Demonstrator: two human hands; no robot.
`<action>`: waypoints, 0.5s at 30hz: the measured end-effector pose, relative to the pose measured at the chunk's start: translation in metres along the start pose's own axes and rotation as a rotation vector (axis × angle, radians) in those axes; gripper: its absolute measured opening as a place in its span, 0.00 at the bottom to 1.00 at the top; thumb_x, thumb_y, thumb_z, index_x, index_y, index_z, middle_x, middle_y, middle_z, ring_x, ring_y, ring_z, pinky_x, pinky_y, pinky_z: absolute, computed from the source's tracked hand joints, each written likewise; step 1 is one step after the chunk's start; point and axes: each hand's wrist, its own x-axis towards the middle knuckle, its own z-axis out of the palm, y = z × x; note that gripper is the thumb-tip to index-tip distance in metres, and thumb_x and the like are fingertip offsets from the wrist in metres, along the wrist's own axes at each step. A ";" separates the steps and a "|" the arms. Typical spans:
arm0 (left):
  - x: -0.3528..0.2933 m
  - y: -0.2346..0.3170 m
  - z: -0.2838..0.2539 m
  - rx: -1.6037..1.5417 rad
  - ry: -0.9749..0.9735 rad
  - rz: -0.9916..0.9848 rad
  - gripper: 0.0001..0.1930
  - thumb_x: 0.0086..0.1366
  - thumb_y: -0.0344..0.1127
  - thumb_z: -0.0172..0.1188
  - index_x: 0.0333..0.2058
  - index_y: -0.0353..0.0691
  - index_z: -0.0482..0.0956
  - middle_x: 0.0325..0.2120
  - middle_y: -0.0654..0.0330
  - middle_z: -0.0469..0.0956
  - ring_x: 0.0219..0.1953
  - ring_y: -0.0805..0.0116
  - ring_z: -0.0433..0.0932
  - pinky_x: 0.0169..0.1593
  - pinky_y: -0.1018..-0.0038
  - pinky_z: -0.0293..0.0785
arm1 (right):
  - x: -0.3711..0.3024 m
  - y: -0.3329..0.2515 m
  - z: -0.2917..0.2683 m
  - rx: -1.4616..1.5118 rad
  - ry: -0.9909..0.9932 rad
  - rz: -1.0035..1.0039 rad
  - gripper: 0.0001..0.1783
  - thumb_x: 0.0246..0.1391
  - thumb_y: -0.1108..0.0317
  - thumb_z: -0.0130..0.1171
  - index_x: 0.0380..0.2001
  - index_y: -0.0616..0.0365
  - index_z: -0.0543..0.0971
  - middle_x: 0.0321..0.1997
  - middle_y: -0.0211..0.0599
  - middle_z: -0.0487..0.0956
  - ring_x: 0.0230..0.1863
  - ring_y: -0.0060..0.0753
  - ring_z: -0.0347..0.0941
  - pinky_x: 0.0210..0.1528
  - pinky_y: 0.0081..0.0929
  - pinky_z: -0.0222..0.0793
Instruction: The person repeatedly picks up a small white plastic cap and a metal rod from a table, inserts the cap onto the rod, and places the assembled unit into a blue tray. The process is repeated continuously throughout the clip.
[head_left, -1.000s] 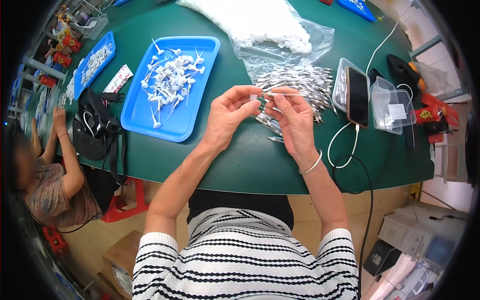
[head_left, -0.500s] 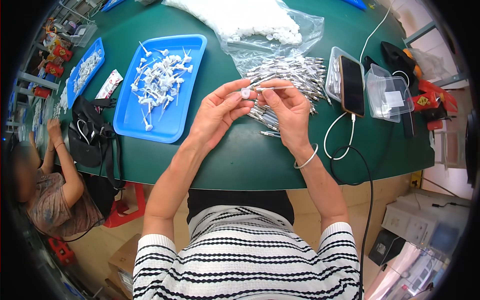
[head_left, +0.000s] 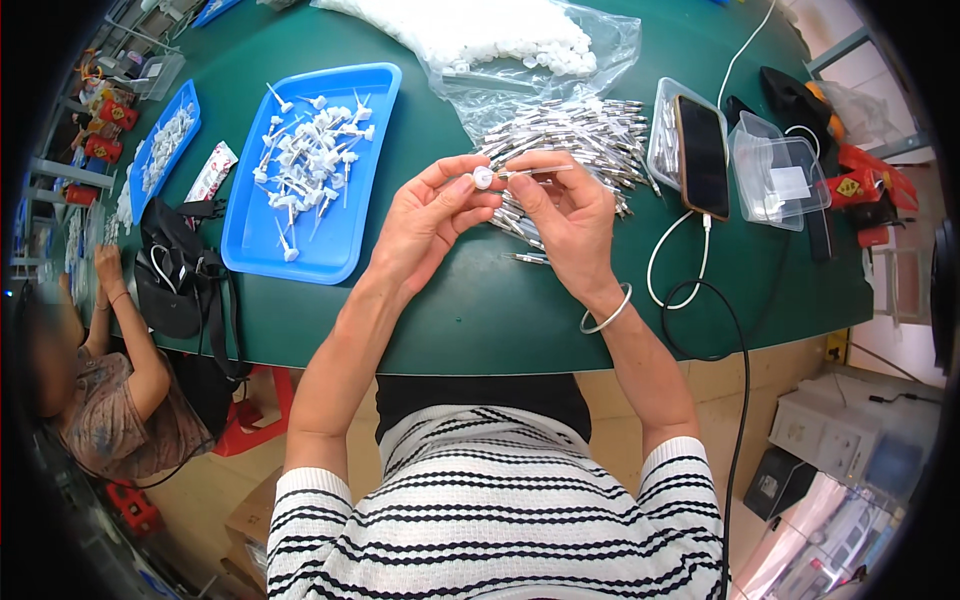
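Head view, frame centre: I'm seeing the left hand [head_left: 430, 225] pinching a small white cap [head_left: 483, 178] while the right hand [head_left: 565, 215] is gripping what looks like a thin metal pin [head_left: 535, 172].

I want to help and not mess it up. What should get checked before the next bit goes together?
1. White cap pinched in left hand: ok.
2. Thin metal pin in right hand: ok.
3. Pin tip meets the cap: ok.
4. Pin fully seated in cap: cannot tell.
5. Pile of metal pins close behind the hands: ok.
6. Blue tray has bare space: ok.
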 end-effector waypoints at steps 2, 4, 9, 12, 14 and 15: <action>0.000 0.000 0.000 0.003 0.000 -0.002 0.14 0.67 0.29 0.53 0.50 0.31 0.70 0.39 0.49 0.79 0.39 0.67 0.81 0.45 0.78 0.80 | 0.001 0.000 -0.001 -0.025 -0.002 -0.020 0.05 0.55 0.74 0.58 0.36 0.61 0.78 0.35 0.34 0.80 0.36 0.24 0.78 0.37 0.21 0.73; 0.000 0.000 0.000 0.002 -0.001 -0.007 0.14 0.67 0.29 0.53 0.49 0.31 0.71 0.39 0.49 0.79 0.39 0.67 0.81 0.45 0.78 0.80 | 0.001 0.000 -0.001 -0.032 -0.003 -0.016 0.05 0.55 0.74 0.58 0.36 0.61 0.78 0.35 0.34 0.80 0.36 0.24 0.79 0.37 0.21 0.73; 0.000 0.000 0.001 -0.003 -0.006 -0.008 0.13 0.67 0.30 0.53 0.49 0.31 0.71 0.39 0.50 0.79 0.39 0.67 0.81 0.44 0.78 0.80 | 0.001 0.002 -0.001 -0.043 0.002 -0.025 0.05 0.55 0.75 0.58 0.36 0.61 0.78 0.34 0.34 0.80 0.35 0.25 0.79 0.37 0.21 0.73; 0.000 0.000 0.001 0.002 -0.005 -0.007 0.13 0.67 0.30 0.53 0.49 0.31 0.72 0.39 0.50 0.79 0.39 0.68 0.81 0.44 0.78 0.80 | 0.002 0.001 -0.001 -0.064 0.002 -0.032 0.05 0.54 0.75 0.58 0.35 0.61 0.78 0.34 0.35 0.80 0.35 0.24 0.79 0.37 0.21 0.74; 0.000 0.000 0.001 0.007 -0.002 -0.008 0.13 0.67 0.30 0.53 0.49 0.31 0.72 0.39 0.50 0.79 0.39 0.68 0.81 0.44 0.79 0.80 | 0.002 0.000 -0.002 -0.072 0.001 -0.033 0.05 0.54 0.75 0.58 0.35 0.62 0.78 0.34 0.35 0.80 0.34 0.24 0.79 0.36 0.21 0.74; 0.000 0.000 0.001 0.010 0.001 -0.006 0.13 0.67 0.30 0.53 0.49 0.31 0.72 0.39 0.50 0.79 0.39 0.68 0.81 0.44 0.79 0.80 | 0.002 -0.001 -0.001 -0.075 0.000 -0.031 0.05 0.54 0.75 0.58 0.35 0.62 0.78 0.34 0.34 0.80 0.34 0.24 0.78 0.36 0.21 0.74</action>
